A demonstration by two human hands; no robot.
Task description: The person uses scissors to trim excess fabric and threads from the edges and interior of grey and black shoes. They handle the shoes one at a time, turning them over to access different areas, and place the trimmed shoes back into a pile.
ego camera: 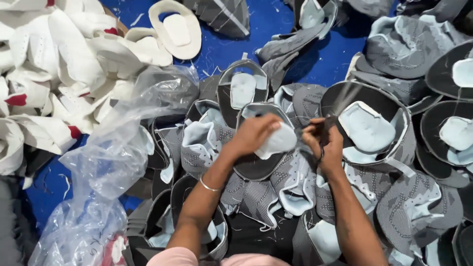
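White uppers far left, clear bag next, then our left hand curled palm-down gripping one grey upper at centre, right hand pinching its edge; surrounding grey pile too overlapped to count.

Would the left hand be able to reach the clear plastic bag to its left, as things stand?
Probably yes: the left hand rests on a grey shoe upper, and the clear plastic bag lies open on top of the pile, nothing covering it.
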